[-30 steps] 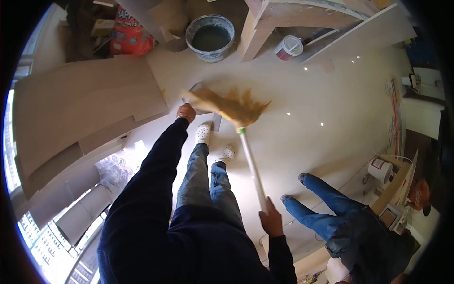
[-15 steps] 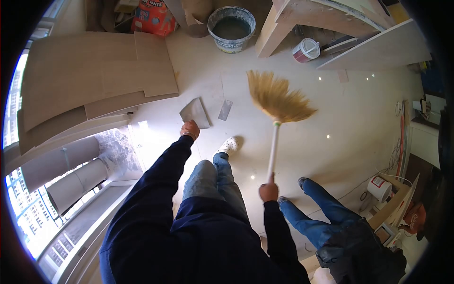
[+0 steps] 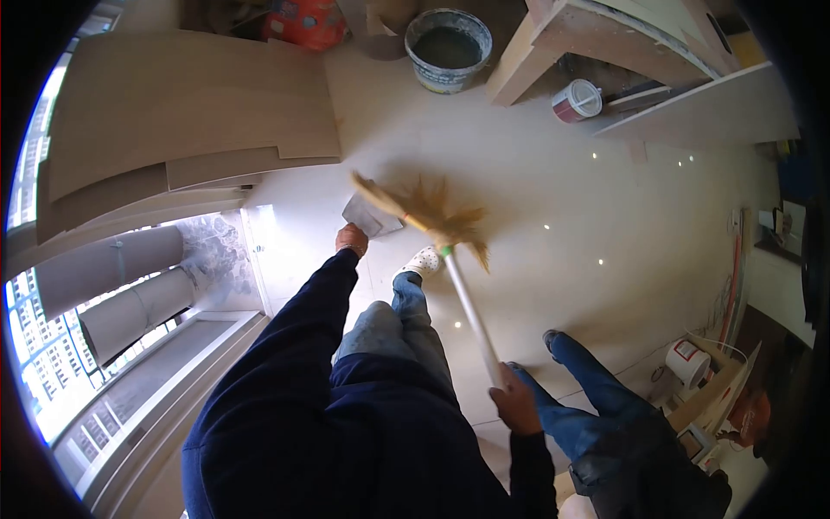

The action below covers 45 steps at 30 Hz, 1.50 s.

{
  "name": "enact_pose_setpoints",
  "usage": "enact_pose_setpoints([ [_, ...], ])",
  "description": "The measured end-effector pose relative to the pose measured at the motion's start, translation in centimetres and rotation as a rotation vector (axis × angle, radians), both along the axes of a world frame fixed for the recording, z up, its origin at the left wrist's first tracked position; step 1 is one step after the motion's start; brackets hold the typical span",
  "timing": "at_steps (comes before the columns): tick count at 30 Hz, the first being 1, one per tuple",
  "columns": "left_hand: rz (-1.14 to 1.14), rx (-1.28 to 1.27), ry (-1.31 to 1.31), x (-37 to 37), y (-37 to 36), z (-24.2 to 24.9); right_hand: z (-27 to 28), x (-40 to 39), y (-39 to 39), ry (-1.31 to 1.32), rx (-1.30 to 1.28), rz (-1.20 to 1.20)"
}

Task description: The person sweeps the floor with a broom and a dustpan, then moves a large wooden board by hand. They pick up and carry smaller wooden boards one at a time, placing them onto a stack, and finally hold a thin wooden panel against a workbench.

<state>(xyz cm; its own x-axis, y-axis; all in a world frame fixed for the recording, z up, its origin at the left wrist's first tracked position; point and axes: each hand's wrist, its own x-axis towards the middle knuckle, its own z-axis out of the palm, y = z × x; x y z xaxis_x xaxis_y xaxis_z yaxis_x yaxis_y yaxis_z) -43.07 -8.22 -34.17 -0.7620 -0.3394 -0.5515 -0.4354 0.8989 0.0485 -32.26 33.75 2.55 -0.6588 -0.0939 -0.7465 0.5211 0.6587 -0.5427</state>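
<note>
My right hand [image 3: 516,400] is wrapped round the white handle of a broom [image 3: 474,313]. Its straw-coloured bristles [image 3: 437,216] are fanned out and blurred over the floor. Near them, my left hand [image 3: 351,240] grips the near edge of a flat grey piece [image 3: 367,214] held low at the floor, perhaps a dustpan or a sheet. The bristles overlap the far right part of that piece in this view. Just below the broom head is my foot in a white clog [image 3: 421,262].
Brown boards [image 3: 199,104] stand at the left beside a window. At the back are a bucket of dark liquid [image 3: 448,54], a wooden stand [image 3: 571,43] and a small paint tub [image 3: 577,100]. Another person [image 3: 596,415] in jeans is close on my right.
The broom head has swung left to the grey piece, and my right hand has moved down and right. A small grey rectangle seen on the floor earlier is now out of sight.
</note>
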Motion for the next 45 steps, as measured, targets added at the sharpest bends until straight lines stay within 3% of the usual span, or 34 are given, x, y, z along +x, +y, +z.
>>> enact_pose_setpoints([
  [2, 0.184, 0.049, -0.063, 0.6, -1.7, 3.6, 2.1, -2.1, 0.8, 0.052, 0.084, 0.014],
  [4, -0.170, -0.134, -0.124, 2.4, -4.2, 3.0, 2.5, -4.3, 1.2, 0.026, 0.138, -0.048],
  [6, -0.209, -0.168, -0.149, 3.3, -5.4, 5.4, 1.7, -7.2, 0.6, 0.076, 0.140, -0.075],
  [8, -0.190, -0.155, -0.200, 3.6, -6.2, 8.0, -2.1, -9.7, 0.0, 0.329, 0.172, 0.030],
  [10, -0.179, -0.145, -0.255, 4.6, -7.2, 8.3, -6.7, -13.3, -2.0, 0.392, 0.244, 0.074],
  [13, -0.107, -0.182, -0.217, 5.7, -8.7, 7.9, -13.8, -18.4, -6.6, 0.278, 0.297, 0.064],
  [15, 0.029, -0.070, -0.303, 5.1, -9.8, 8.7, -17.2, -19.9, -9.1, 0.200, 0.368, 0.098],
  [19, 0.236, -0.058, -0.185, 5.6, -14.1, 4.2, -21.1, -15.5, -13.1, 0.059, 0.387, 0.227],
  [23, 0.246, -0.010, -0.242, 5.5, -17.5, 1.2, -17.7, -6.8, -17.7, -0.051, 0.336, 0.393],
  [25, 0.307, -0.038, -0.095, 5.1, -18.4, 0.3, -16.2, -3.5, -19.2, -0.029, 0.251, 0.443],
  [29, 0.270, -0.036, -0.018, 5.1, -19.8, -0.2, -10.7, -2.7, -21.0, -0.067, 0.020, 0.527],
  [31, 0.428, 0.016, 0.030, 5.5, -20.1, 3.8, -5.1, -3.9, -22.6, -0.543, -0.181, 0.221],
  [32, 0.579, 0.056, 0.070, 6.3, -21.1, 5.8, -3.0, -3.5, -23.1, -0.547, -0.199, 0.183],
  [33, 0.616, 0.024, 0.067, 8.5, -23.0, 3.2, -1.0, -2.8, -23.6, -0.552, -0.222, 0.160],
  [34, 0.593, 0.034, 0.070, 10.5, -24.3, 4.0, 1.3, -2.5, -24.5, -0.557, -0.203, 0.172],
  [35, 0.351, -0.059, 0.027, 13.5, -26.1, 3.2, 3.0, -1.9, -25.3, -0.517, -0.162, 0.192],
  [36, 0.483, -0.022, 0.061, 15.3, -27.4, 5.3, 4.4, -1.2, -26.1, -0.452, -0.121, 0.241],
  [37, 0.668, 0.197, 0.017, 18.3, -29.6, 4.5, 5.7, -1.0, -26.9, -0.520, -0.109, 0.221],
  [40, 0.494, 0.158, -0.031, 25.7, -33.2, 9.7, 7.9, 0.7, -30.2, -0.467, -0.172, 0.118],
  [42, 0.526, 0.230, -0.056, 30.6, -35.1, 11.4, 8.7, 1.3, -33.4, -0.431, -0.126, 0.120],
  [43, 0.942, 0.486, 0.084, 34.3, -35.7, 8.1, 9.1, 1.4, -35.1, -0.399, -0.086, 0.079],
  [45, 1.192, 0.572, 0.179, 37.8, -36.0, 10.3, 9.9, 1.1, -38.2, -0.375, -0.048, 0.095],
])
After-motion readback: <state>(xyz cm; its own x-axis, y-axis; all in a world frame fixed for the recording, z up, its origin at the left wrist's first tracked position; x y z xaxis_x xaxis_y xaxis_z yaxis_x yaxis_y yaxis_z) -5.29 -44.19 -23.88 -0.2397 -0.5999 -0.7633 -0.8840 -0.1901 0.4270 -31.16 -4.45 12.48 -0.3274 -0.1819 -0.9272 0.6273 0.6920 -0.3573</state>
